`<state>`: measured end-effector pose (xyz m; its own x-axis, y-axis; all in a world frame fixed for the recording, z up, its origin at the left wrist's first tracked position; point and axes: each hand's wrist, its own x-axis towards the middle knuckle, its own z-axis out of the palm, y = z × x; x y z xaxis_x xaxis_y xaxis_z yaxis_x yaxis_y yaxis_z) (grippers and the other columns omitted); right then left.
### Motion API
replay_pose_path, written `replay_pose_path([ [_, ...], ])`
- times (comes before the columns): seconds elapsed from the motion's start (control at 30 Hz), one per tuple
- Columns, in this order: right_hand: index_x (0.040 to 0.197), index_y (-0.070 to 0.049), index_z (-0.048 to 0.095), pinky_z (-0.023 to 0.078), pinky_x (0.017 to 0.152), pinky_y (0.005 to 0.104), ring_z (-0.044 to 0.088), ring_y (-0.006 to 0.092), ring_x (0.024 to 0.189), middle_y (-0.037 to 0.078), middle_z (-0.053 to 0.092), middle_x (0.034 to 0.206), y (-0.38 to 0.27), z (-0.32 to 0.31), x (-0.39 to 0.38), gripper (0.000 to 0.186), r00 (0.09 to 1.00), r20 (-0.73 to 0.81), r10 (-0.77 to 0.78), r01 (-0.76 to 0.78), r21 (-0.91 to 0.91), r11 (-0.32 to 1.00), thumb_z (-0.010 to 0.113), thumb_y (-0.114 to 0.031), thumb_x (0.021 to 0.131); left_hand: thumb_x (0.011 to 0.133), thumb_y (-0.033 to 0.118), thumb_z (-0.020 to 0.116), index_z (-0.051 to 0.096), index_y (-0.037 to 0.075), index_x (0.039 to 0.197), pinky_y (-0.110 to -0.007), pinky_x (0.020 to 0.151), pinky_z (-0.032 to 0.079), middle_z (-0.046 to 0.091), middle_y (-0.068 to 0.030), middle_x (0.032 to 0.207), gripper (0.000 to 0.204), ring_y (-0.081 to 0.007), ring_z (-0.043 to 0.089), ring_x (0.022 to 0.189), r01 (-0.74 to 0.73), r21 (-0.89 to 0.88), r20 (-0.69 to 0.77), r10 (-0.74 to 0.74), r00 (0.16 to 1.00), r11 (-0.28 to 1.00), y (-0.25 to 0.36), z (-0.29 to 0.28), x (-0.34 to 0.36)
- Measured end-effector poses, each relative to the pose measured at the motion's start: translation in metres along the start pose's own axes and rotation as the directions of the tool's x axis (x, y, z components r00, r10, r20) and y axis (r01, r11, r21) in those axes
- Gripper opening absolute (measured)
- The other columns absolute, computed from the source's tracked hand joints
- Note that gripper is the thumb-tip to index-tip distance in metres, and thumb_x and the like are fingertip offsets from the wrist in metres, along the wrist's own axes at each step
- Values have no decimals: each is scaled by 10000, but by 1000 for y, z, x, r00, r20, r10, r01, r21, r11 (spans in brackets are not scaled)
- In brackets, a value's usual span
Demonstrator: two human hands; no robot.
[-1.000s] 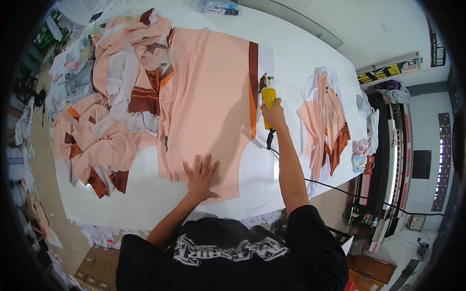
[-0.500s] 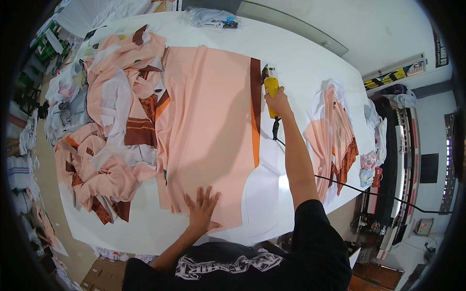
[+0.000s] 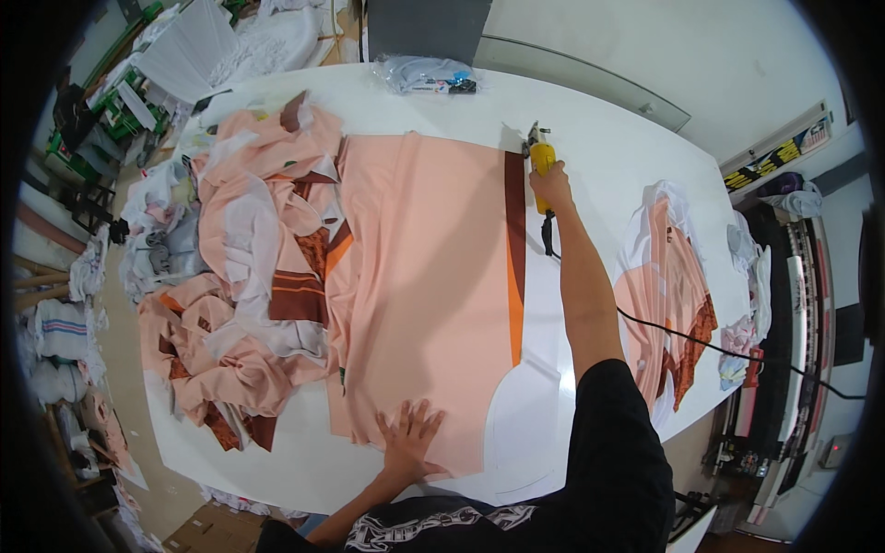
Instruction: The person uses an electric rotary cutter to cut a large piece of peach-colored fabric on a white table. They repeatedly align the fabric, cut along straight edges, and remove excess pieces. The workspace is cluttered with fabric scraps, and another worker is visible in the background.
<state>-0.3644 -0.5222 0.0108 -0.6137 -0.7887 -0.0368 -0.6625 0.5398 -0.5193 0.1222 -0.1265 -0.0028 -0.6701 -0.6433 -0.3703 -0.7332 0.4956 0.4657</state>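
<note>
A peach fabric panel [image 3: 433,276] with a brown and orange stripe along its right edge lies spread on the white table. My left hand [image 3: 410,442] rests flat on the panel's near part, fingers spread. In my right hand [image 3: 552,187] is a yellow handheld electric fabric cutter [image 3: 542,155], gripped round its body. The cutter's metal head is beside the panel's far right corner, over a white strip of material [image 3: 539,323]. A black cord [image 3: 728,353] trails from the cutter behind my right forearm and off to the right.
Crumpled peach, white and brown fabric pieces [image 3: 249,221] are heaped on the left of the table [image 3: 304,479]. More cut pieces [image 3: 668,295] lie to the right, past my forearm. A clear plastic packet [image 3: 426,76] sits at the far edge. Cloth bundles [image 3: 64,323] crowd the left side.
My right hand has moved the cutter farther away along the panel's right edge, up to its far corner. My left hand stays flat on the panel. The whole view has shifted.
</note>
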Motion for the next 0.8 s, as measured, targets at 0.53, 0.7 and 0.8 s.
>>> replay_pose_path([
  [0.53,1402,70,440,504,957,427,617,330,1086,223,602,1218,182,-57,-563,642,959,-99,264,-208,385,899,714,-249,916,801,227,778,602,168,1429,-565,1149,356,575,-181,1383,655,-384,508,1357,21,-40,-350,-34,936,999,-50,15,78],
  [0.7,1379,67,461,497,968,404,608,289,1087,197,610,1194,187,-92,-702,579,827,-214,520,-375,480,793,715,-200,932,803,138,720,706,38,1183,-397,918,542,714,-172,1149,393,-329,689,1054,-187,-528,17,230,973,829,-80,-37,95],
  [0.8,1377,56,459,508,943,382,612,254,1061,178,606,1185,187,-87,-704,576,833,-290,472,-334,417,845,727,-191,931,940,221,697,694,-5,1184,-382,811,556,724,-138,1003,332,-246,673,880,-297,-409,-716,-101,691,863,-234,-109,100],
])
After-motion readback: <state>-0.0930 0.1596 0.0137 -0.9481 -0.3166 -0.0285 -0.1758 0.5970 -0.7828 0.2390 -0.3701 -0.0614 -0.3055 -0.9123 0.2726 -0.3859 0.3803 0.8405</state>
